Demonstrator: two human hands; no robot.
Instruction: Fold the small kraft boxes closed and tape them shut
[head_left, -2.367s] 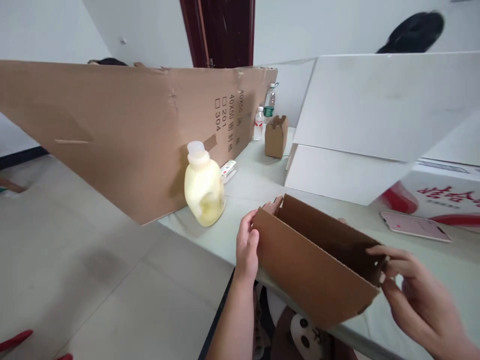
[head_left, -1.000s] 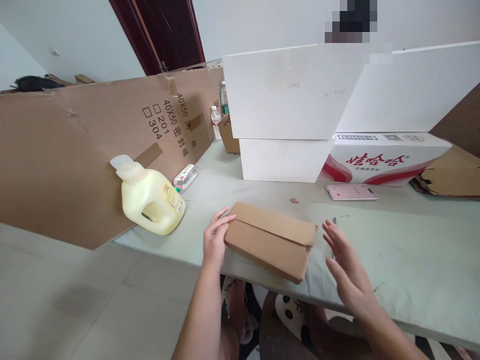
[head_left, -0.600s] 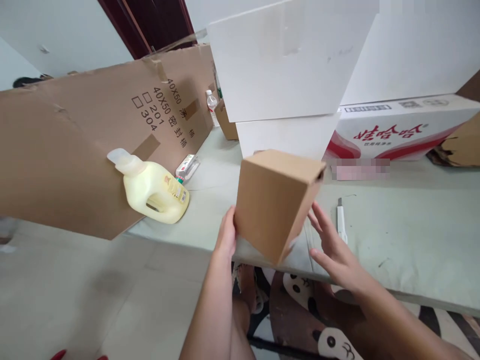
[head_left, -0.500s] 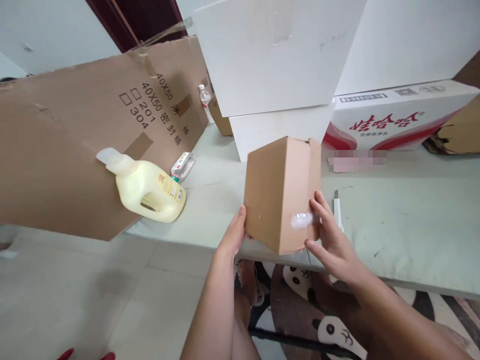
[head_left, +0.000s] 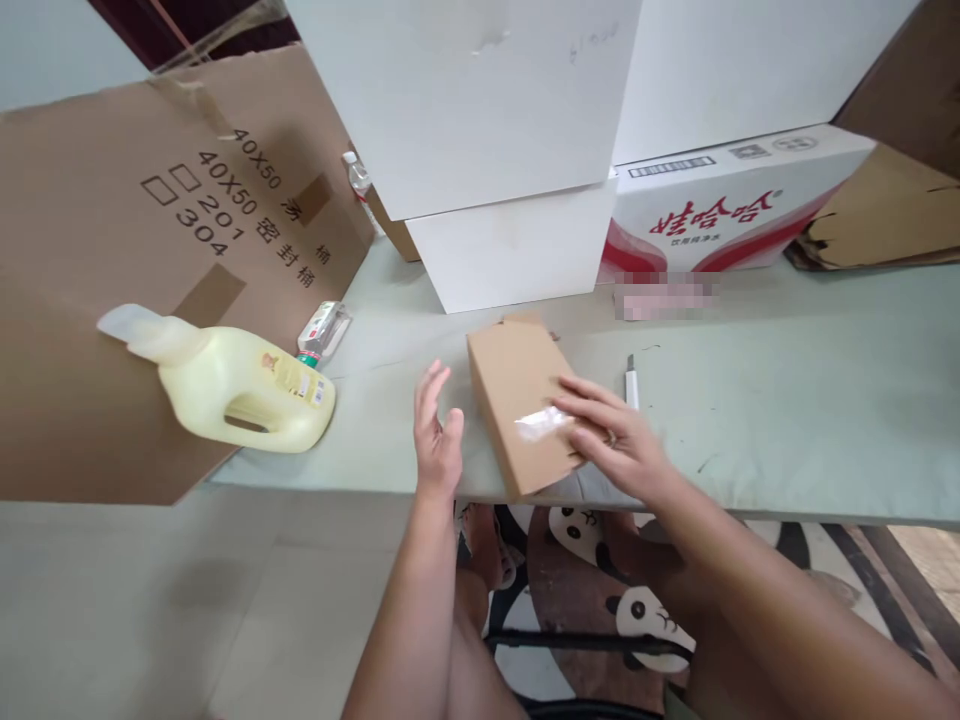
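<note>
A small brown cardboard box [head_left: 517, 375] lies at the front of the table, with a shiny strip of clear tape [head_left: 541, 423] on its upper face. My right hand [head_left: 619, 440] rests on the right part of that face, fingers stretched out and a little blurred, not wrapped round the box. To the left of the box, my left hand [head_left: 437, 435] is raised and apart from it, its fingers extended and nothing in them. A white utility knife [head_left: 631, 388] with its blade out lies just beyond my right hand, which partly hides its handle.
On the left stand a pale yellow detergent jug [head_left: 247, 390], a clear bottle [head_left: 322, 332] on its side and a large cardboard sheet [head_left: 90, 250]. White boxes [head_left: 510, 245] and a red-and-white carton [head_left: 697, 220] line the back. The table's front edge [head_left: 750, 515] runs close by.
The cardboard box has been lowered and turned onto the table from a tilted hold. My left hand has let go and moved off to its left. My right hand has stayed in contact.
</note>
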